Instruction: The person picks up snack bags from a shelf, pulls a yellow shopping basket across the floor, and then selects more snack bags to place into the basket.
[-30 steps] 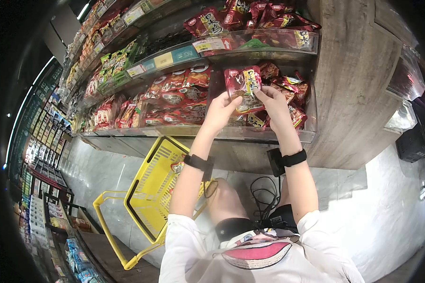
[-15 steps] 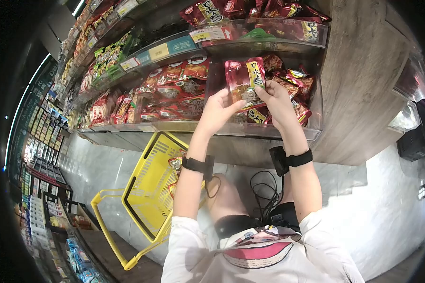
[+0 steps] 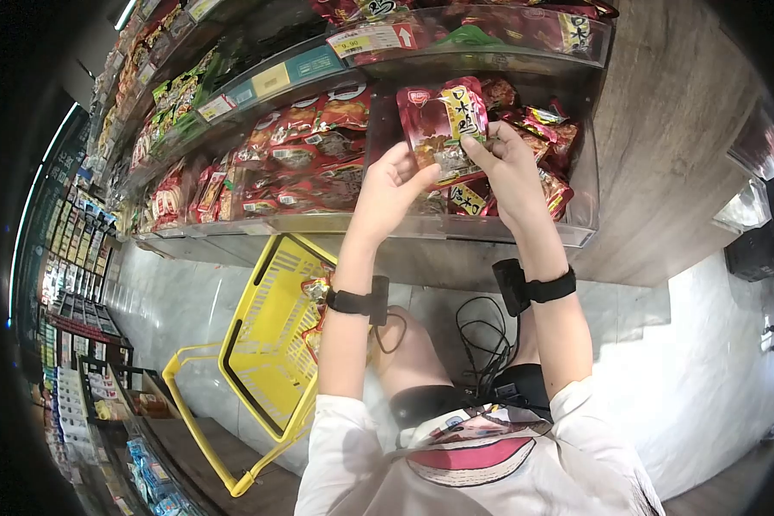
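The right hand (image 3: 511, 172) has its thumb on the front of a packet (image 3: 443, 125) and its fingers behind, pinching the right edge. The left hand (image 3: 385, 193) is at the packet's lower left, its thumb by the bottom edge; whether it grips cannot be told. The packet, dark red with a yellow strip, is held tilted slightly, its front facing the camera, in the upper middle of the frame.

Behind and below it is a clear-fronted bin (image 3: 507, 227), with more dark red packs (image 3: 559, 193) lying jumbled to the right of the packet. Just left of the bin are stacked red packs (image 3: 318, 146), and green packs (image 3: 181, 96) sit farther up and left. Above, a price label (image 3: 371, 41) with a red arrow is on the front of an upper shelf (image 3: 525, 36). A wooden panel (image 3: 654, 155) stands at the upper right.

Each wrist wears a black strap, the left strap (image 3: 349, 302) and the right strap (image 3: 552, 287). A yellow basket (image 3: 262, 361) is on the floor (image 3: 185, 297) left of the left forearm, partly hidden by it, with small packs (image 3: 315, 291) inside. Its handle (image 3: 199, 434) reaches toward the lower left. Black cables (image 3: 488, 344) hang between the knees.
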Tool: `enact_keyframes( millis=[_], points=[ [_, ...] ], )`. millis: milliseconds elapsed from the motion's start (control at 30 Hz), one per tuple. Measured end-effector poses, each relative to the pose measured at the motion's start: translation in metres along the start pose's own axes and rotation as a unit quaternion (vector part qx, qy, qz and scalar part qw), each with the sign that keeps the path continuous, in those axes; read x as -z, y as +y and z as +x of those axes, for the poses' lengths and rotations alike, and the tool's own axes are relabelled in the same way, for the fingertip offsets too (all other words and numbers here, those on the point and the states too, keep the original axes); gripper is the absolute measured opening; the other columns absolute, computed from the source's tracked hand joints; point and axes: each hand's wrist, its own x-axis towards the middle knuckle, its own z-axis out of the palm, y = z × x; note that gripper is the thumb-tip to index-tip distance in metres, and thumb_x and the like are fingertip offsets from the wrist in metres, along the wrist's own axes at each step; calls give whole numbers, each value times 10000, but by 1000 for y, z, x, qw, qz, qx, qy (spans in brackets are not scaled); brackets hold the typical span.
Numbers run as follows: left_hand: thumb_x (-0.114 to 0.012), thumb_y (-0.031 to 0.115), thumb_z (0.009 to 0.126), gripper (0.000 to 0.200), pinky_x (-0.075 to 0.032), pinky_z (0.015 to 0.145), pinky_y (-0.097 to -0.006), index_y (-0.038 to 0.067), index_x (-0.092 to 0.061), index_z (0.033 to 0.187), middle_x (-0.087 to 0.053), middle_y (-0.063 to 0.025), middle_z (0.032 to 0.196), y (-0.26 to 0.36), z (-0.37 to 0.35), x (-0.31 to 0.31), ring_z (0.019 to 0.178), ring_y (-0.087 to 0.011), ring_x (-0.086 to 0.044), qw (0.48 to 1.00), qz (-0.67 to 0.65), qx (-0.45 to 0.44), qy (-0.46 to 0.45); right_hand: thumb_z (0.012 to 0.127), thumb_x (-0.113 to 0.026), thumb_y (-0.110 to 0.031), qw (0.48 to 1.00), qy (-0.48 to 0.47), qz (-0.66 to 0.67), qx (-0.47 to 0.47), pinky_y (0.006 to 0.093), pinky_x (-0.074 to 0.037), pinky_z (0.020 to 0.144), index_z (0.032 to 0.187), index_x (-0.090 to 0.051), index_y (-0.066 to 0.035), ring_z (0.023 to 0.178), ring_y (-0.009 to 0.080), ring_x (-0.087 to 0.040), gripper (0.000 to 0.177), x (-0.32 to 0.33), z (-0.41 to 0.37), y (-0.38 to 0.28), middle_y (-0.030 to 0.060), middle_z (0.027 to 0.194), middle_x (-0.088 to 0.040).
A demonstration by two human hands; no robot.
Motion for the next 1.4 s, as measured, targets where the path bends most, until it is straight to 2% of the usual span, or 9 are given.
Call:
enact_keyframes(
  millis=[167,433,567,700,800,833,1067,1300,1400],
  points=[
    [-583,158,907,507,-356,1024,-322,2,-350,1329,-394,-167,1369,-8,5,0,1280,-221,-380,990,107,-86,36,852,-647,-129,996,38,-57,59,225,-441,602,948,-558,-8,713,69,-550,179,-5,0,-2,44,821,-612],
    [-504,172,956,397,-404,933,-296,14,-390,1302,-519,-60,1205,-13,8,6,1083,-119,-486,997,44,-56,31,868,-618,-217,962,-147,-212,94,321,-455,797,1028,-605,12,925,200,-579,280,-6,3,7,126,985,-629],
    [-477,121,957,310,-405,913,-275,16,-412,1242,-536,-51,1141,-18,11,7,1024,-98,-499,996,-10,-70,56,822,-667,-276,960,62,-259,86,314,-454,782,1178,-495,62,910,210,-580,520,2,11,26,177,1027,-603],
    [-445,111,968,252,-412,886,-261,18,-432,1202,-554,-50,1110,-10,7,3,980,-85,-514,998,-31,-55,30,858,-659,-211,980,-116,-152,-55,266,-436,800,1113,-530,31,874,101,-541,374,-5,2,-2,56,1001,-607],
    [-434,163,978,272,-423,865,-255,-4,-477,1189,-588,-57,1063,-9,7,2,954,-87,-533,998,23,-33,55,864,-652,-173,986,-107,-127,-7,265,-437,790,1110,-532,39,850,84,-544,346,-3,7,12,31,965,-617],
    [-441,169,973,284,-426,867,-260,-13,-490,1186,-598,-75,1069,-7,7,2,966,-105,-547,996,46,0,72,826,-662,-222,990,-54,-119,50,326,-450,748,1039,-550,76,819,202,-580,383,-3,5,14,168,925,-629],
    [-547,191,884,401,-434,910,-335,-56,-501,1197,-587,-232,1150,-33,25,11,1095,-287,-570,948,297,82,84,881,-606,-126,970,106,-220,14,272,-418,818,1128,-491,73,923,131,-525,337,3,5,13,103,1027,-603],
    [-555,40,859,513,-482,811,-285,-81,-345,1311,-541,-236,1158,-22,25,7,1021,-191,-575,944,287,157,48,878,-600,-149,960,114,-256,20,284,-415,771,1049,-501,54,829,135,-506,284,6,9,20,111,929,-594],
    [-613,80,834,570,-499,754,-284,-86,-344,1309,-551,-255,1126,-14,19,-1,996,-184,-588,976,77,187,76,880,-596,-165,951,149,-269,20,293,-414,766,1041,-487,69,828,151,-502,304,0,3,9,132,918,-586]
  ],
)
